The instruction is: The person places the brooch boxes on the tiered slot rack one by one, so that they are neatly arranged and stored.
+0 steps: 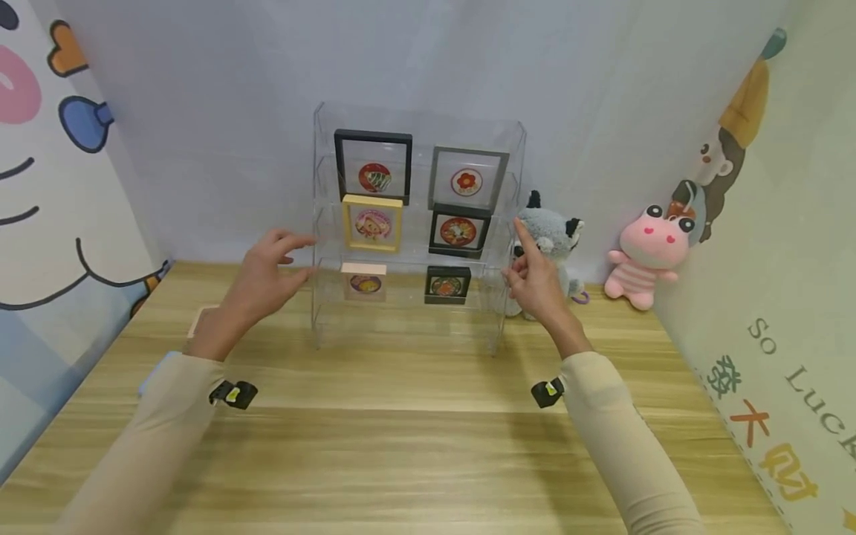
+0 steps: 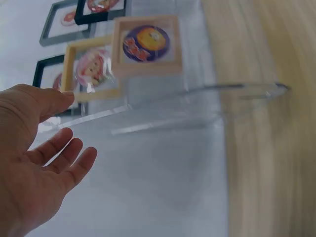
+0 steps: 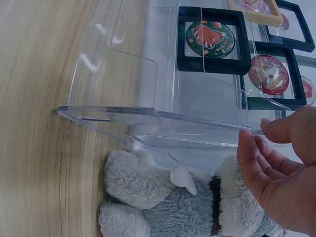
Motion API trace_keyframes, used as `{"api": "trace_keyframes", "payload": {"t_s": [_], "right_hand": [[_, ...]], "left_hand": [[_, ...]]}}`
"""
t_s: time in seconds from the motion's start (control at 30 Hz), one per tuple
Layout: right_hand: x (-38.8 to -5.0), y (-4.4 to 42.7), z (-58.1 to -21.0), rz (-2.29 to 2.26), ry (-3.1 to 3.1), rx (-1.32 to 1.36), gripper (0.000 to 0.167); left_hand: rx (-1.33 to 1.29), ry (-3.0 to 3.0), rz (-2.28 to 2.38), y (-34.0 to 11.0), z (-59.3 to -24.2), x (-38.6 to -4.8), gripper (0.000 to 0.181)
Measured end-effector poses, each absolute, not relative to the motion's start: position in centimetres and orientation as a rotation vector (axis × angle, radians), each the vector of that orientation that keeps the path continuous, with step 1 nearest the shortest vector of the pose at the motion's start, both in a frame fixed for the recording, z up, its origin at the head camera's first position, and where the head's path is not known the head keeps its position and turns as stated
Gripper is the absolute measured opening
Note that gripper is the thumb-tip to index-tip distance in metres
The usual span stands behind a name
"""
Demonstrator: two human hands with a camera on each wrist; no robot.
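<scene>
A clear acrylic tiered display stand (image 1: 401, 327) stands upright on the table. Several small framed round badges rest on its tiers, among them a yellow frame (image 1: 372, 224), a pale wooden frame (image 2: 147, 47) and a dark frame with a green badge (image 3: 213, 39). At the stand's left side, my left hand (image 1: 264, 275) has its thumb and fingers spread around the side edge, with a gap between them. My right hand (image 1: 535, 279) is at the opposite side, thumb and fingertips pinching the clear edge while the index finger points up.
A grey plush animal (image 1: 545, 230) sits behind my right hand, close to the stand. Farther right is a pink plush toy (image 1: 645, 256) against the wall. Partly under my left forearm lie a light-blue item (image 1: 155, 371) and a pale-edged item (image 1: 200, 321).
</scene>
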State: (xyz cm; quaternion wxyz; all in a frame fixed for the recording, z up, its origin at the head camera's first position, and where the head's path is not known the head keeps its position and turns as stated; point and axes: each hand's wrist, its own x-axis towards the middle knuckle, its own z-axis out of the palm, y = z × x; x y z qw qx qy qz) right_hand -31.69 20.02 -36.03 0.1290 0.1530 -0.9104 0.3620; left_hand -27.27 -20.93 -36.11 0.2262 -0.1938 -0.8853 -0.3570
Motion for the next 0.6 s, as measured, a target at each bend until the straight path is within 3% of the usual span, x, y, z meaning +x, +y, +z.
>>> {"api": "trace_keyframes", "payload": {"t_s": [0.6], "right_hand": [[-31.6,20.0,-36.1,1.019,-2.632,0.452,0.081]], "left_hand": [[-0.134,-2.718,-0.984,-31.0,-42.3,-25.5,0.047]]}}
